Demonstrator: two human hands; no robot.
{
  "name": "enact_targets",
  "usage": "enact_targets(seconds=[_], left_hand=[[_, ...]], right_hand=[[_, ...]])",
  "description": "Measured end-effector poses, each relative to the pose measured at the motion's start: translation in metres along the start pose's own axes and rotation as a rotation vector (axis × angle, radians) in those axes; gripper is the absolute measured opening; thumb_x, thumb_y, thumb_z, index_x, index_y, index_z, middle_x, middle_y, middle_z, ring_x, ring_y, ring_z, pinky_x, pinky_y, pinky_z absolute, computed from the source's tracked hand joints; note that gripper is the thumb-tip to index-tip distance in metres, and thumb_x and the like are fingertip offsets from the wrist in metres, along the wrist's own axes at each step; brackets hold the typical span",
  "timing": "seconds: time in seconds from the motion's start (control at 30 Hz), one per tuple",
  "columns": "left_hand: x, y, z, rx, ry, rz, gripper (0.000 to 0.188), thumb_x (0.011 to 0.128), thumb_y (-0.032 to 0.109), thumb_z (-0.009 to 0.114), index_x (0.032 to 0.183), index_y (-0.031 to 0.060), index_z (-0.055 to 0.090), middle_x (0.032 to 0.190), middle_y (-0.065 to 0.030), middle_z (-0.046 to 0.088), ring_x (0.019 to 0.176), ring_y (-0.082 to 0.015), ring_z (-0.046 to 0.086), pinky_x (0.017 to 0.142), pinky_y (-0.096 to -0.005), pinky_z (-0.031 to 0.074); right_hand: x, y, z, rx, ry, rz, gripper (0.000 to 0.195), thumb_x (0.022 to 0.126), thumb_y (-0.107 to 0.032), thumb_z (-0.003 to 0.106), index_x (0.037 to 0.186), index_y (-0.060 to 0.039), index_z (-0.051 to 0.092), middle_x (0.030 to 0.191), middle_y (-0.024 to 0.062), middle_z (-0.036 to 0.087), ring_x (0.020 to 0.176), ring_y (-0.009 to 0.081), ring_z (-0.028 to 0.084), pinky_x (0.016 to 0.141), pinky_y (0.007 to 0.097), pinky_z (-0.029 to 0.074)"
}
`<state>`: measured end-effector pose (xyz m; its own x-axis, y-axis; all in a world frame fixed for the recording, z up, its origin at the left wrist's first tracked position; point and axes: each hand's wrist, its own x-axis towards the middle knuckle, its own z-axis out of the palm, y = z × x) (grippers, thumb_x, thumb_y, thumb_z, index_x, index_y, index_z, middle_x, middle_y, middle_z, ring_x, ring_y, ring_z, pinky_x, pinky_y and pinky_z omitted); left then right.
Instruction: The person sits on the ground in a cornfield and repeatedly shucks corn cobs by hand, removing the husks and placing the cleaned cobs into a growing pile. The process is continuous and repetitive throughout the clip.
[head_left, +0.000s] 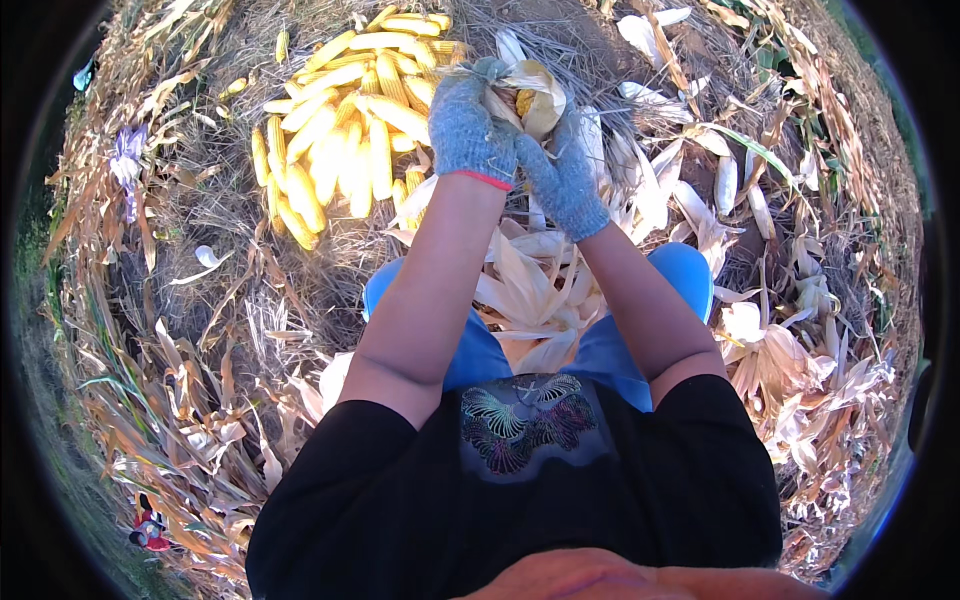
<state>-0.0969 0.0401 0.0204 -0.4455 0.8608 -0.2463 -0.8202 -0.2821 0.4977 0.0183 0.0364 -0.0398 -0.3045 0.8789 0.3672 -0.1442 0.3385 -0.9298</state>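
Observation:
Between my two hands is an ear of corn (526, 100), its yellow kernels showing through a gap in pale, dry husk leaves (545, 112). My left hand (471, 124), in a grey-blue knit glove with a red cuff edge, grips the husk from the left and top. From below and the right, my right hand (564, 180), gloved alike, supports the same ear; some of its fingers are hidden behind the husk. Just left of my left hand lies a heap of bare yellow corn cobs (337, 127) on the ground, partly glaring in sunlight.
Loose husks (536, 289) lie between my knees. More husks and several ears in husk (726, 185) are scattered to the right. Dry corn stalks (187, 420) cover the ground at left. A purple item (129, 161) lies at far left, and a person (150, 525) appears small at lower left.

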Motion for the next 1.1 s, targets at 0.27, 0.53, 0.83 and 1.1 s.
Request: enact_targets(seconds=[0.27, 0.53, 0.83, 1.1], left_hand=[[-0.011, -0.022, 0.010, -0.327, -0.226, -0.292, 0.012, 0.099, 0.007, 0.046, 0.091, 0.0048, 0.054, 0.077, -0.0059, 0.057, 0.067, -0.0161, 0.057, 0.068, -0.0284, 0.054], [-0.061, -0.025, 0.018, -0.133, -0.517, -0.559, 0.018, 0.095, 0.007, 0.046, 0.108, -0.0007, 0.056, 0.073, -0.0030, 0.050, 0.057, -0.0100, 0.048, 0.058, -0.0220, 0.044], [-0.055, 0.000, 0.005, 0.034, -0.496, -0.587, 0.022, 0.091, 0.004, 0.045, 0.110, -0.0006, 0.055, 0.073, -0.0004, 0.048, 0.054, -0.0073, 0.043, 0.052, -0.0199, 0.039], [-0.050, 0.036, -0.023, 0.947, -0.572, -0.155, 0.031, 0.087, -0.001, 0.050, 0.116, 0.0015, 0.057, 0.094, -0.0058, 0.063, 0.078, -0.0120, 0.061, 0.071, -0.0245, 0.052]], right_hand=[[0.014, -0.006, -0.012, 0.926, 0.206, 0.468, 0.060, 0.100, -0.054, 0.044, 0.136, -0.0065, 0.044, 0.125, 0.0137, 0.059, 0.111, 0.0248, 0.062, 0.090, 0.0362, 0.056], [0.025, -0.004, -0.051, 1.297, 0.040, 0.657, 0.069, 0.096, -0.066, 0.039, 0.129, -0.0072, 0.053, 0.107, 0.0171, 0.067, 0.084, 0.0299, 0.070, 0.072, 0.0408, 0.061], [0.033, 0.027, -0.056, 0.943, 0.436, 0.661, 0.044, 0.094, -0.038, 0.064, 0.124, -0.0075, 0.054, 0.108, 0.0107, 0.066, 0.091, 0.0271, 0.067, 0.077, 0.0437, 0.058], [0.037, 0.001, -0.084, 0.217, 0.590, 0.411, 0.045, 0.087, -0.028, 0.074, 0.119, -0.0020, 0.055, 0.101, 0.0095, 0.064, 0.090, 0.0168, 0.065, 0.075, 0.0320, 0.053]])
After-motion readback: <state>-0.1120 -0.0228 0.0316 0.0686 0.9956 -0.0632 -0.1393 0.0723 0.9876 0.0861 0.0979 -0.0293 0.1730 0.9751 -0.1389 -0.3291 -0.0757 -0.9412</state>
